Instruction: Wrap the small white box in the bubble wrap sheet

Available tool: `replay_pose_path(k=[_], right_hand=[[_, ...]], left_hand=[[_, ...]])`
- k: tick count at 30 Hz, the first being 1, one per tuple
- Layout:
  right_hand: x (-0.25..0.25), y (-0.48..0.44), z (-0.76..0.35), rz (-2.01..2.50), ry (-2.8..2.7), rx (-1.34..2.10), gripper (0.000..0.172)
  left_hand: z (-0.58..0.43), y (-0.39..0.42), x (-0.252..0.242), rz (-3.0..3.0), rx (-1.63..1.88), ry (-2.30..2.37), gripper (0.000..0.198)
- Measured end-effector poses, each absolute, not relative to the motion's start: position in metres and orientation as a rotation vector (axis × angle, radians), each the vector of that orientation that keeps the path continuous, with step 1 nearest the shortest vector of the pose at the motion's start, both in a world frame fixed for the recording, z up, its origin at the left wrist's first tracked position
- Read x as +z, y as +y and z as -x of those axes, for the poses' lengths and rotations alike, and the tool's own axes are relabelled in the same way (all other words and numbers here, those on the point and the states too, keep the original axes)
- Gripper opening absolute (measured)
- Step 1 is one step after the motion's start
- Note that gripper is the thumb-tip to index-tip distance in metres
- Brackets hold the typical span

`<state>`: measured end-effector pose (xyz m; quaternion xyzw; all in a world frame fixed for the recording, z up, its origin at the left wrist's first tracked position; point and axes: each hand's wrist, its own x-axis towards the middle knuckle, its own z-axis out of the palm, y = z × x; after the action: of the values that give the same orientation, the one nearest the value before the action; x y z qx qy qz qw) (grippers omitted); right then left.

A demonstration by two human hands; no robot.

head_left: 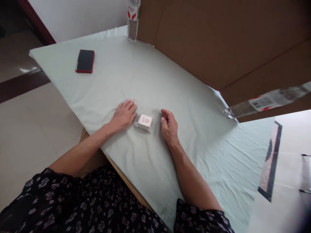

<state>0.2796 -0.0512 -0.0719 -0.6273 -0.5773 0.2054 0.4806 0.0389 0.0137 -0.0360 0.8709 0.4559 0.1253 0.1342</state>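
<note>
A small whitish block with red print (145,121), in clear plastic wrapping, lies on the cloth between my two hands. Its kind I cannot make out. My left hand (124,115) rests palm down just left of it, fingers stretched out, close to the wrapping's edge. On the other side, a short gap away, my right hand (169,126) stands on its little-finger edge with the fingers loosely bent and the thumb toward the block. Neither hand holds anything.
Pale green cloth (114,71) covers the table. A phone in a red case (85,61) lies at the far left. Brown cardboard (206,42) stands along the back, with a water bottle (132,21) at its left and another bottle (267,101) at its right.
</note>
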Motion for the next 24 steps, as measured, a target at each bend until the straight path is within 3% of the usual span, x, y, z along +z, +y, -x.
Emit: replay_pose_path(k=[6,16,21,24], right_hand=[[-0.075,-0.057,-0.279,1.537,-1.441,0.471,0.039],[-0.066,-0.060,-0.274,1.534,-1.386,0.534,0.038],[-0.061,-0.061,-0.269,1.467,-1.279,0.642,0.037],[-0.058,-0.062,-0.268,1.404,-1.246,0.718,0.039]], left_hand=[[0.012,-0.025,-0.045,-2.536,0.213,1.676,0.066],[0.084,-0.068,-0.040,-2.324,0.258,1.994,0.077],[0.070,-0.072,-0.024,-2.248,0.457,1.988,0.061],[0.040,-0.064,-0.010,-2.219,0.707,1.685,0.050]])
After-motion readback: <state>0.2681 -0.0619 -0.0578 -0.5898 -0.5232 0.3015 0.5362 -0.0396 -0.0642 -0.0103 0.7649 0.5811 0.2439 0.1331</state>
